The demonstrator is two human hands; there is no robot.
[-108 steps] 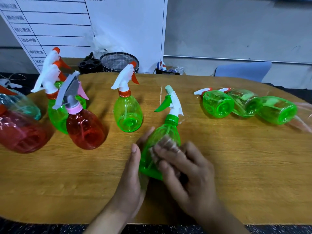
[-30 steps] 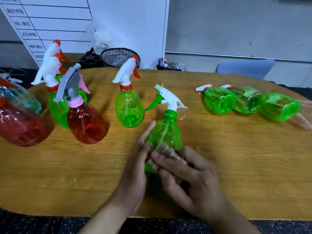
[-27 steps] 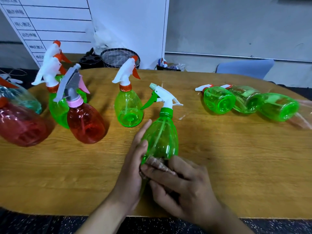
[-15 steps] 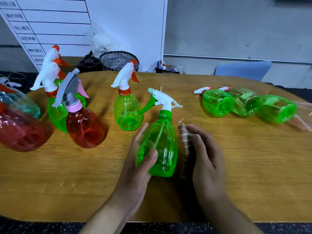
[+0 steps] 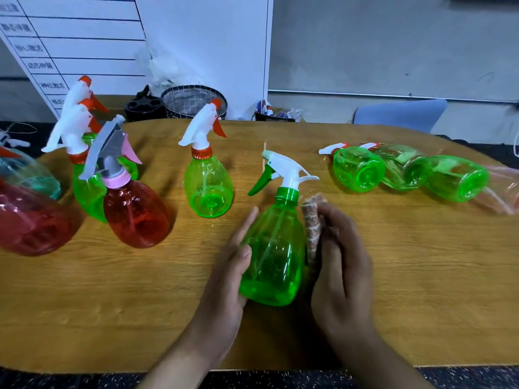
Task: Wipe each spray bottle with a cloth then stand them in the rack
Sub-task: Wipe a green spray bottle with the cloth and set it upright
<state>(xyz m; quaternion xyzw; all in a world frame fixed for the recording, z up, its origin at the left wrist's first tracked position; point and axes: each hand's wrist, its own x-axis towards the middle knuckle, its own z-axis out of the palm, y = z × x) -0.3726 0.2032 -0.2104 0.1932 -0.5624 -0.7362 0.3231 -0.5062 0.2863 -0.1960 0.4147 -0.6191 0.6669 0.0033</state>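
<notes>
Now our left hand (image 5: 224,279) grips the translucent green plastic spray bottle (image 5: 273,248) upright on the wooden table (image 5: 421,276), while our right hand (image 5: 341,265) clamps a folded brownish cloth (image 5: 312,223) against its right side.

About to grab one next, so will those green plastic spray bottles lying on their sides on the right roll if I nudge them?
Likely: the three clear green plastic spray bottles lie on rounded bodies. They look empty, so probably light, though touching neighbours may limit rolling.

Wooden table (image 5: 421,276): upright spray bottles (image 5: 207,186) left, lying bottles (image 5: 359,171) right.
</notes>
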